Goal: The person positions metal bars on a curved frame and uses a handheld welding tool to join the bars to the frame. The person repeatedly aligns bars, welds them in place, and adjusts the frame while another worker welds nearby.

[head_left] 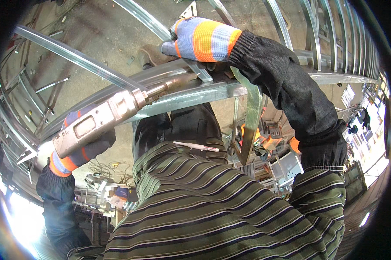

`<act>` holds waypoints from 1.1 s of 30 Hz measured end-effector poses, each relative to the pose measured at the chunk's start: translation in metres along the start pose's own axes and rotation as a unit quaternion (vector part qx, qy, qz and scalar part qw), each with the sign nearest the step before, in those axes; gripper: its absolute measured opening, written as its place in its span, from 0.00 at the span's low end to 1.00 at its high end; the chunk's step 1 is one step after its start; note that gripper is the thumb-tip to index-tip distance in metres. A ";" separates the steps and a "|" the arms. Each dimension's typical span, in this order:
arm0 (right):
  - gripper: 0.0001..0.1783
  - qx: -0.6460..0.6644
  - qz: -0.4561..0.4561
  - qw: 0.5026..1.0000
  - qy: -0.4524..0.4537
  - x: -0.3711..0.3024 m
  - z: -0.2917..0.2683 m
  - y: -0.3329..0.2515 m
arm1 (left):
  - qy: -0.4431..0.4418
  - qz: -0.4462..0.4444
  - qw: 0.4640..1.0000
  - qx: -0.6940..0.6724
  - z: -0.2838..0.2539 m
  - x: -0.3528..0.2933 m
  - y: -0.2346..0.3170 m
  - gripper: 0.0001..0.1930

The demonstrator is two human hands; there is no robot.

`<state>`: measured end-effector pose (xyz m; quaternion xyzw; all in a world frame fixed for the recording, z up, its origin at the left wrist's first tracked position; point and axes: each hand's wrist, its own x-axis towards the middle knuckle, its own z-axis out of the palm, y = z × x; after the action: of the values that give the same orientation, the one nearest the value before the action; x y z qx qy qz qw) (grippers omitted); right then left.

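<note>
My left hand [80, 145], in a blue and orange glove, grips a grey metal power tool [104, 117] whose nose presses against a long galvanised steel rail [195, 93]. My right hand [202, 40], gloved the same way, clamps down on the rail and a thin cross strip [197, 69] just past the tool's tip. A black sleeve covers each forearm. A flat metal bracket [251, 125] hangs down from the rail under my right wrist.
More steel bars [74, 56] and a ladder-like metal frame [329, 39] lie around on a concrete floor [100, 30]. My striped shirt [212, 203] with a pen [195, 146] fills the lower middle. Cluttered benches and boxes [273, 143] sit behind.
</note>
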<state>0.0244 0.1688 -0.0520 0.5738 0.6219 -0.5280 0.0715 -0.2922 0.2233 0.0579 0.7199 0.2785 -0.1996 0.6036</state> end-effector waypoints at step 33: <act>0.28 -0.014 -0.002 1.000 0.026 0.008 0.009 0.011 | 0.044 -0.024 0.999 0.003 0.012 -0.007 -0.013 0.14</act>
<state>0.0261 0.1651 -0.0677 0.5853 0.6321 -0.5039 0.0622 -0.3053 0.2120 0.0506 0.7227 0.3218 -0.1827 0.5838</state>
